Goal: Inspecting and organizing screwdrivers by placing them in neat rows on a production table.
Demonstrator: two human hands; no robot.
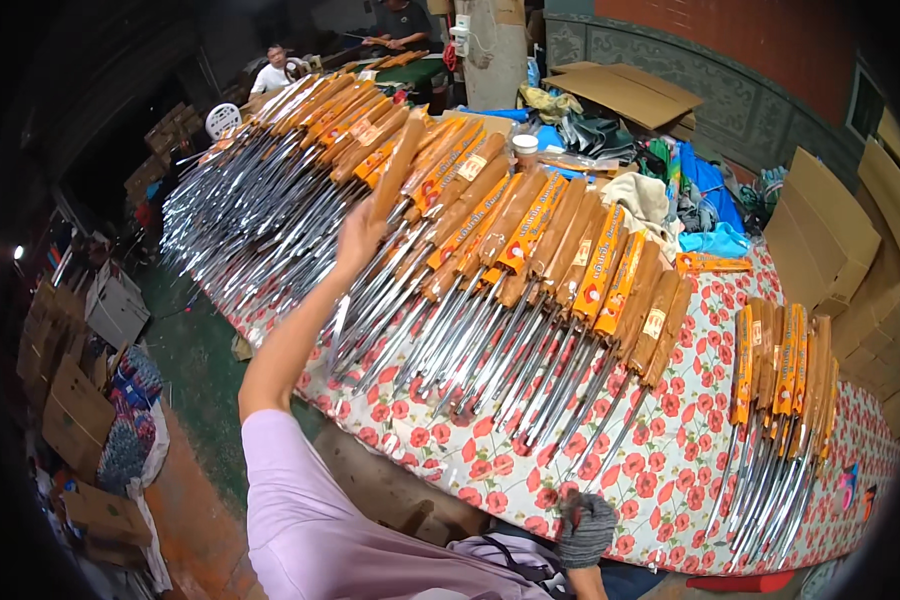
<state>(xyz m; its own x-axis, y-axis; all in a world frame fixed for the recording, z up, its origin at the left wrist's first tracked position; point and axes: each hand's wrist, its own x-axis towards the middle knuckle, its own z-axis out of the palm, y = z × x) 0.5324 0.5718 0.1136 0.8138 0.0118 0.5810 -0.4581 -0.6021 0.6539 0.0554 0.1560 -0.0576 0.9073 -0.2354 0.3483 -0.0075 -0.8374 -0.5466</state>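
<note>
My bare left hand (pixel 360 240) is closed around the lower part of a brown handle-shaped piece (pixel 400 165), tilted up over the pile. Beneath and around it lie many long thin metal rods (pixel 490 345) with brown wooden-looking handles, in plastic wrapping. Orange printed labels (pixel 525 235) cover many of the handles. At the table's near edge, my right hand (pixel 585 532) wears a grey knitted glove with darker fingertips. Its fingers are curled in; whether they hold anything is hidden.
A smaller bunch of the same rods (pixel 785 370) lies at the right of the flowered tablecloth (pixel 670 430). Behind the pile are a paper cup (pixel 525 148), cloths (pixel 638 200) and open cardboard boxes (pixel 820 225). Two people (pixel 276 72) sit at the back. More boxes (pixel 78 410) stand left.
</note>
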